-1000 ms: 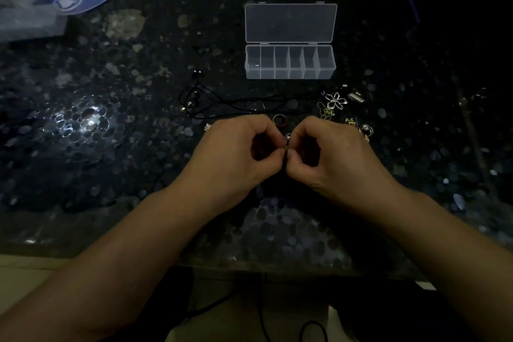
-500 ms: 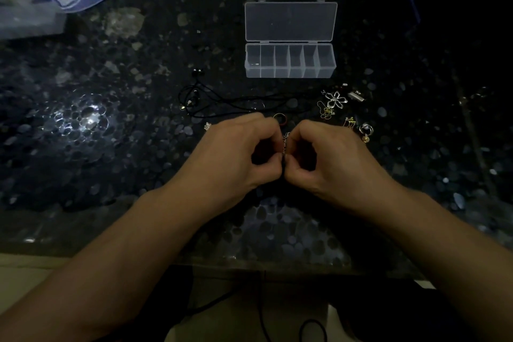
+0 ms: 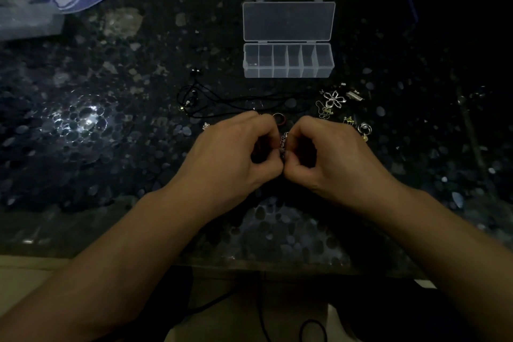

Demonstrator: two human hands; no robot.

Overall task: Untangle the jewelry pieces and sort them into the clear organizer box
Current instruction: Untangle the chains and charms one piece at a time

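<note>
While both hands' fingers pinch silver chain (image 3: 283, 141) | table edge (image 3: 194, 261) near wrists

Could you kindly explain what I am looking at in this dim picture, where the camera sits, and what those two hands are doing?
There is no machine here: a person wears a camera on the head, looking down at their own two bare hands. The left hand and right hand meet over a dark pebbled table, and each has a grip on a small silver chain pinched between the fingertips. Beyond them stands a clear organizer box, lid open, divided into compartments. A black cord necklace lies left of centre, a reddish ring lies just past the knuckles, and a silver flower pendant sits among small pieces on the right.
</note>
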